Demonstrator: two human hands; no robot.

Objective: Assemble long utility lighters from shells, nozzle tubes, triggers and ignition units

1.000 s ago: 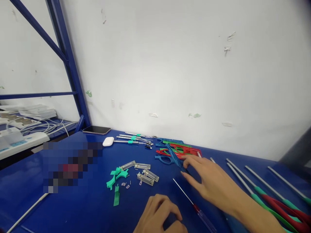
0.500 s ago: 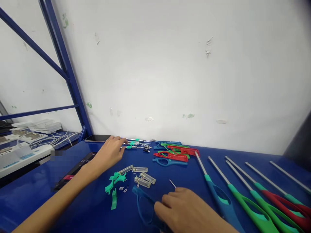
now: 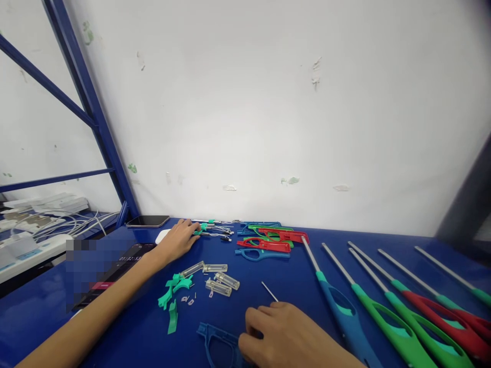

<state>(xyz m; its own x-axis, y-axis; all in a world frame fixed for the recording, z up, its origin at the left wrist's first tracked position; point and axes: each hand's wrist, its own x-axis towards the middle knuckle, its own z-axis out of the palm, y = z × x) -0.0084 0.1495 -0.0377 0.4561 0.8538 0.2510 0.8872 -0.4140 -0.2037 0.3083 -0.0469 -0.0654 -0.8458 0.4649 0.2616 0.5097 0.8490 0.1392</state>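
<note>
My left hand (image 3: 183, 238) reaches to the back of the blue table, its fingers on the green-tipped metal rods with wires (image 3: 210, 228); what the fingertips pinch is too small to make out. At the bottom centre, my right hand (image 3: 272, 329) has curled fingers around the end of a blue plastic handle shell (image 3: 218, 335). A thin metal pin (image 3: 269, 291) sticks out beyond its fingers. Clear fuel tanks (image 3: 226, 280) and green triggers (image 3: 173, 316) lie between the hands, with small metal bits beside them.
Red (image 3: 274, 246), green and blue handle shells lie near the wall. Several long-nosed lighters (image 3: 341, 312) fan out at the right. At the left are a phone (image 3: 148, 221), a dark device with a timer (image 3: 132, 254) and a white power strip (image 3: 42, 253).
The view has shifted slightly. The blue shell by my right hand has turned and sits lower. My left hand stays at the rods, and a white object now shows beside it.
</note>
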